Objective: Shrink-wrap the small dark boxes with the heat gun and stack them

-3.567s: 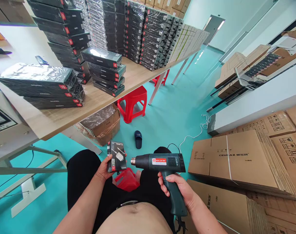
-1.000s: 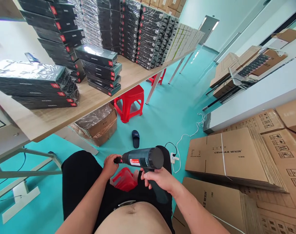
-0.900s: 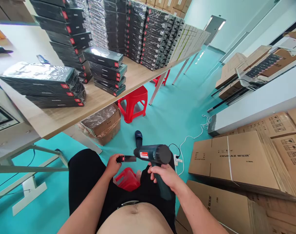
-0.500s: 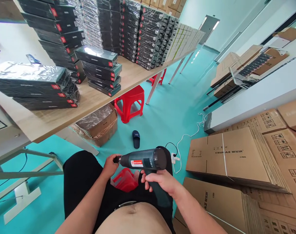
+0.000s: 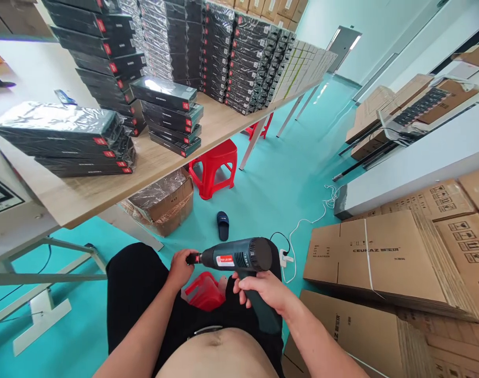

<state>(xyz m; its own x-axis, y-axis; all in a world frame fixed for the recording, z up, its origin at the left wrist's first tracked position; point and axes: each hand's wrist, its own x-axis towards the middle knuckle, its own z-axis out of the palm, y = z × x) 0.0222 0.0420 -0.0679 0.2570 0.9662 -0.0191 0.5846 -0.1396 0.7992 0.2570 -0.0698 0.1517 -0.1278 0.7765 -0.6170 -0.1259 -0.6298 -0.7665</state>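
My right hand point(image 5: 263, 291) is closed round the grip of a dark blue-green heat gun point(image 5: 243, 253), which lies level across my lap with its nozzle to the left. A red and white label marks its barrel. At the nozzle end, my left hand point(image 5: 181, 269) is closed on a small black piece point(image 5: 193, 259) that sits against the metal tip. Its far side is hidden by my fingers, and its kind does not show. Below the heat gun, between my legs, stands a red plastic container point(image 5: 204, 292).
To the left, a wooden table point(image 5: 145, 181) bears shrink-wrapped black boxes point(image 5: 66, 139) and a smaller stack point(image 5: 168, 115). Beneath it are a red stool point(image 5: 216, 163) and a carton point(image 5: 172, 205). A slipper point(image 5: 222, 226), a white power strip point(image 5: 285, 258) and flattened cartons point(image 5: 365, 257) are on the floor.
The view has shifted slightly, so the table and boxes appear a little further right. Both hands keep their hold, and the heat gun stays nearly in place.
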